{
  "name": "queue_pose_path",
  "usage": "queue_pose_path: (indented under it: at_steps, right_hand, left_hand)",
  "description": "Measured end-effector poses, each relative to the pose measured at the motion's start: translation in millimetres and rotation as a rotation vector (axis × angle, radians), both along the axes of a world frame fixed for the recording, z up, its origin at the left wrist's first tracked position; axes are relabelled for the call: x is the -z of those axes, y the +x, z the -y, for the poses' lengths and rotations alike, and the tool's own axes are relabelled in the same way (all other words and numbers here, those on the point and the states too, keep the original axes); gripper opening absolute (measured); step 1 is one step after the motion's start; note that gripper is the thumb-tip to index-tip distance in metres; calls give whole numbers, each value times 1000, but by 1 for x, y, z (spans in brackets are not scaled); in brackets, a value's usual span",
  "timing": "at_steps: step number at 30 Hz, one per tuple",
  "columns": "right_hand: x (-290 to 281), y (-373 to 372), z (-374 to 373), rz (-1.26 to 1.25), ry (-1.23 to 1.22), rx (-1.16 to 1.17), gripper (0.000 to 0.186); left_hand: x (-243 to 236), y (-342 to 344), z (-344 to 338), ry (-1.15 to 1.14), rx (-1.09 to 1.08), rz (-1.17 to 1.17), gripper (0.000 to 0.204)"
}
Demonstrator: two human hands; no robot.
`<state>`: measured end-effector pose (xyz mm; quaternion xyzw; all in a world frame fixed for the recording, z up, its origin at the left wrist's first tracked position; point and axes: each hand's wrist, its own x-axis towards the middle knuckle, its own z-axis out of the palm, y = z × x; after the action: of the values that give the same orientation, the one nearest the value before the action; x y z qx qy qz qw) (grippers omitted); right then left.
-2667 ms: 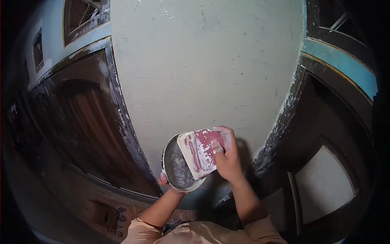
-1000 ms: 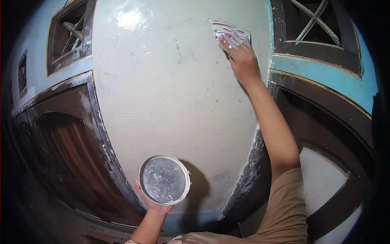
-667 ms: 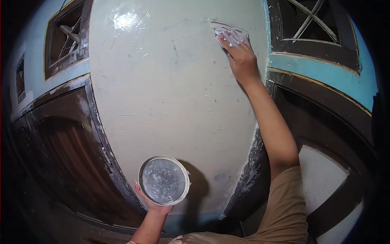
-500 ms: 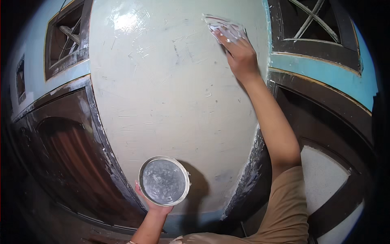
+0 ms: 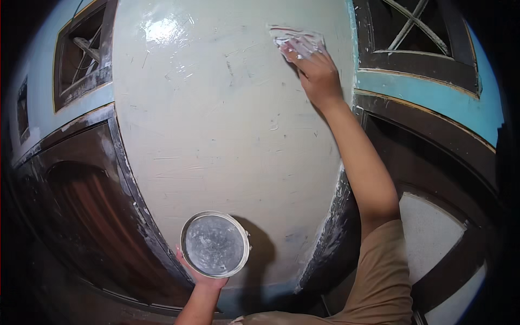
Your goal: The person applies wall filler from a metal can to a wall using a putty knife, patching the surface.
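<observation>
My right arm stretches up to the pale wall (image 5: 216, 130). In my right hand (image 5: 320, 81) is a thin, flat putty spreader (image 5: 297, 33), smeared with white paste and laid against the upper right part of the wall. White paste also coats some of my fingers, which are closed on the spreader. Low in front of me, my left hand (image 5: 207, 283) grips a round, shallow pan (image 5: 215, 245) from beneath and its left side. The pan has a whitish rim and a grey bottom streaked with white residue. Most of the left fingers are hidden behind it.
Dark wooden doors flank the wall, one at left (image 5: 81, 216) and another at right (image 5: 428, 162). Above them are window frames, the right one (image 5: 414, 24) with crossed bars. Light-blue wall strips (image 5: 422, 89) border the frames. The wall carries scratches and a shiny wet-looking patch.
The spreader in my right hand has slid slightly down the wall. My view has shifted a little, and the left hand still holds the pan in nearly the same place.
</observation>
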<state>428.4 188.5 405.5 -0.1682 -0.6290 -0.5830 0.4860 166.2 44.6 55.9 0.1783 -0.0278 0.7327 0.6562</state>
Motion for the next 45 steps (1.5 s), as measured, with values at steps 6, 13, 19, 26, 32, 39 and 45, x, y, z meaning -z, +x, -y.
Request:
queue_pose_path:
  at_steps: [6, 13, 19, 26, 32, 39, 45]
  right_hand:
    - [18, 2, 1, 43, -28, -73, 60]
    - [16, -4, 2, 49, -75, -6, 49]
    - [89, -4, 38, 63, -105, -82, 45]
    - [261, -44, 101, -359, -797, -788, 39]
    - [290, -70, 113, -674, -1220, -1140, 35]
    - [313, -40, 106, -760, -1264, -1220, 31]
    - [311, -25, 135, -501, -1546, -1300, 56]
  left_hand:
    - [-4, 0, 2, -8, -4, -1, 86]
    - [-10, 1, 6, -7, 28, -9, 83]
    - [8, 2, 1, -48, 4, -66, 89]
    - [11, 5, 7, -83, -86, -173, 87]
    - [14, 23, 2, -27, -133, -311, 89]
    - [14, 24, 4, -41, -169, -226, 91]
    - [17, 24, 17, -18, -266, -241, 90]
